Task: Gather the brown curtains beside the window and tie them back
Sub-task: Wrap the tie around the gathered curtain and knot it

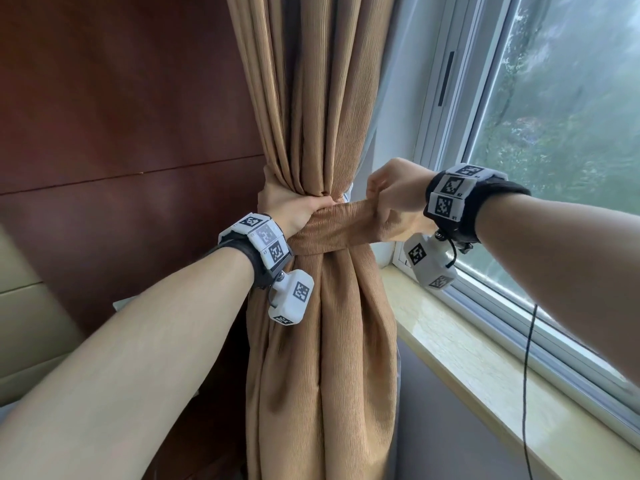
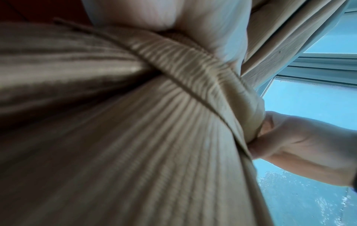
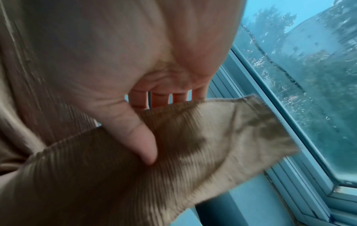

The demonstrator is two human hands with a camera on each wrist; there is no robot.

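The brown curtain (image 1: 329,341) hangs beside the window, gathered into a tight waist at mid-height. A matching brown tie-back band (image 1: 339,221) runs across the front of that waist. My left hand (image 1: 298,207) is curled round the bunch at the band's left end, with its fingers hidden behind the fabric. My right hand (image 1: 394,195) grips the band's free end on the right, held out toward the window. In the right wrist view the thumb (image 3: 142,142) presses on the band (image 3: 212,145), with the fingers behind it. The left wrist view shows the band (image 2: 193,73) crossing the pleated curtain (image 2: 115,152).
The window (image 1: 571,116) with wet glass is on the right, above a pale stone sill (image 1: 467,341). A dark wood wall panel (image 1: 121,98) stands to the left of the curtain. A beige cushioned seat (image 1: 27,323) sits at the far left. A thin black cable (image 1: 528,375) hangs over the sill.
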